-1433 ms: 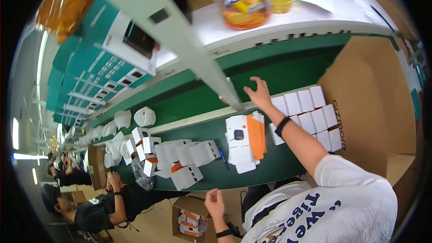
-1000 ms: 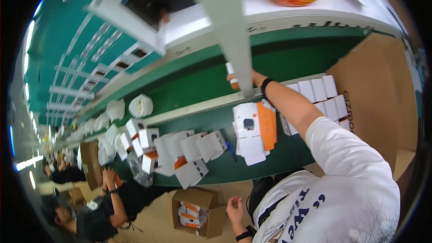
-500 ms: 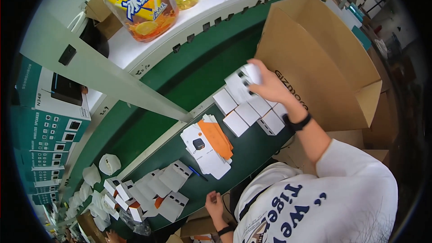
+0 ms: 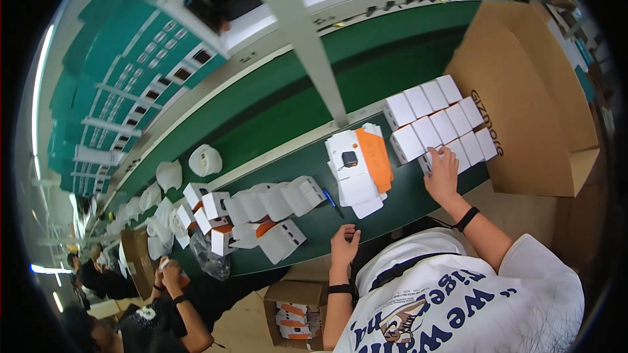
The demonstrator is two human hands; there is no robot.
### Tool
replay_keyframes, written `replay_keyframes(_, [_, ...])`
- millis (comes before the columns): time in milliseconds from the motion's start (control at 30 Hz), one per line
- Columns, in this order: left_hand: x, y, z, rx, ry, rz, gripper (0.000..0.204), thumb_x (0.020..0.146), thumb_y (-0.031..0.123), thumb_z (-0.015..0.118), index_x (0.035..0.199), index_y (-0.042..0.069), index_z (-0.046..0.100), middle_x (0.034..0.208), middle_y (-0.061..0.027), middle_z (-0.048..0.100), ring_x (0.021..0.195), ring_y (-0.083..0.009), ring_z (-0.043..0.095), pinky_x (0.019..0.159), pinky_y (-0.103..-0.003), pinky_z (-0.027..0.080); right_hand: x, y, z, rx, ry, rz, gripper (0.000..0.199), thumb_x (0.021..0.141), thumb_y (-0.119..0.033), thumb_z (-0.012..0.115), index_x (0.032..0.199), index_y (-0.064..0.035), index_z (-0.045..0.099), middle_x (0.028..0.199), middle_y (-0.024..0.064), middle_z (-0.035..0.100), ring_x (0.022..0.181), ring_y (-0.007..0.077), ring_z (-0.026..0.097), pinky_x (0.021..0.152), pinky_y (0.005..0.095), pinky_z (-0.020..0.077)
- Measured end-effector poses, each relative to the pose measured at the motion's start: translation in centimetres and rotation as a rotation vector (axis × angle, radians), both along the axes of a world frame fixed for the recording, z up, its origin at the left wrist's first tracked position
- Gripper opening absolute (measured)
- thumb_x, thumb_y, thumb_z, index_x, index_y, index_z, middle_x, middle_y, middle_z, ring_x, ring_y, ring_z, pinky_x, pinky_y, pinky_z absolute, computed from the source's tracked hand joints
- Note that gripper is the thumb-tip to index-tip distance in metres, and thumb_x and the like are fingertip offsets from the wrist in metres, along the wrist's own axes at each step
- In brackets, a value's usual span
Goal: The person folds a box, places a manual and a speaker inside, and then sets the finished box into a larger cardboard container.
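A block of closed white boxes (image 4: pixel 432 121) lies in rows on the green bench (image 4: pixel 288 163), right of the middle. My right hand (image 4: pixel 443 168) rests flat on a box in the near row, fingers apart, with a black band on its wrist. My left hand (image 4: pixel 343 243) sits at the bench's near edge with its fingers curled and nothing in it. Between the hands lies a stack of white sheets (image 4: pixel 353 176) with an orange leaflet (image 4: pixel 375 150) and a small black part (image 4: pixel 350 159) on top.
A blue pen (image 4: pixel 331 202) lies by the stack. Several open white boxes (image 4: pixel 261 212) crowd the bench's left. A big cardboard carton (image 4: pixel 523 104) stands at the right, a smaller one (image 4: pixel 294 314) on the floor. A co-worker (image 4: pixel 163 287) works at lower left. A white post (image 4: pixel 297 33) slants overhead.
My right hand has come back from the far rows of white boxes to the near row. The view has swung, and my left hand stays low by the bench's edge.
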State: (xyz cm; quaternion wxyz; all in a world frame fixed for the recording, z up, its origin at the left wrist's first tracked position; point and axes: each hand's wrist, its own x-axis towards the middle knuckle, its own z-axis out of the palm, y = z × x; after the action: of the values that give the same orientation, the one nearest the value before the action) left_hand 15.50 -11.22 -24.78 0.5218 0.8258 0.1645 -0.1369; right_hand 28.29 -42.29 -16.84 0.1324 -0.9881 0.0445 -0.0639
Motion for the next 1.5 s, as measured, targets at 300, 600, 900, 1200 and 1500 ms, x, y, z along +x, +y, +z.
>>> replay_keyframes(300, [-4.1,3.9,0.5,-0.038,-0.02,0.16,0.024,0.09,0.015,0.074,0.109,0.001,0.068,0.095,-0.0102,0.073,0.085,-0.0178,0.07,0.075,-0.031,0.056,6.1,14.0,-8.1,0.327,0.006,0.014,0.083,0.072,-0.032,0.087,0.137,-0.0021,0.045,0.127,0.0213,0.049,0.123,0.0424,0.049,0.103,0.0514,0.0411])
replay_keyframes(600, [-8.5,4.8,0.5,-0.104,-0.058,0.3,0.025,0.09,0.015,0.074,0.108,-0.001,0.067,0.095,-0.0133,0.074,0.089,-0.0213,0.073,0.079,-0.034,0.057,9.0,14.6,-7.1,0.334,0.415,-0.253,0.096,0.065,-0.041,0.093,0.14,-0.0028,0.045,0.135,0.022,0.051,0.131,0.0353,0.048,0.108,0.049,0.0413])
replay_keyframes(900, [-6.4,2.8,4.1,-0.083,-0.119,0.299,0.027,0.091,0.016,0.074,0.111,0.0,0.067,0.099,-0.0098,0.074,0.087,-0.0158,0.07,0.076,-0.03,0.056,8.9,14.8,-8.0,0.293,0.437,-0.18,0.099,0.064,-0.044,0.092,0.138,0.0024,0.045,0.135,0.022,0.048,0.13,0.0382,0.045,0.109,0.0477,0.0391])
replay_keyframes(1200, [-7.2,-1.8,4.2,-0.051,-0.097,0.25,0.025,0.092,0.016,0.073,0.113,0.002,0.067,0.097,-0.0086,0.073,0.088,-0.0148,0.07,0.079,-0.03,0.056,8.5,14.0,-5.8,0.226,0.269,-0.083,0.086,0.068,-0.043,0.089,0.13,0.0,0.048,0.125,0.021,0.056,0.121,0.0399,0.054,0.1,0.048,0.0458])
replay_keyframes(1500, [-3.1,-4.4,12.5,-0.188,-0.312,0.455,0.044,0.094,0.012,0.07,0.134,0.001,0.053,0.124,-0.0131,0.065,0.108,-0.0177,0.064,0.088,-0.033,0.054,5.9,9.7,-1.2,1.286,0.429,0.389,0.053,0.09,-0.008,0.068,0.138,-0.0071,0.048,0.123,0.0183,0.067,0.115,0.039,0.064,0.102,0.0436,0.0479])
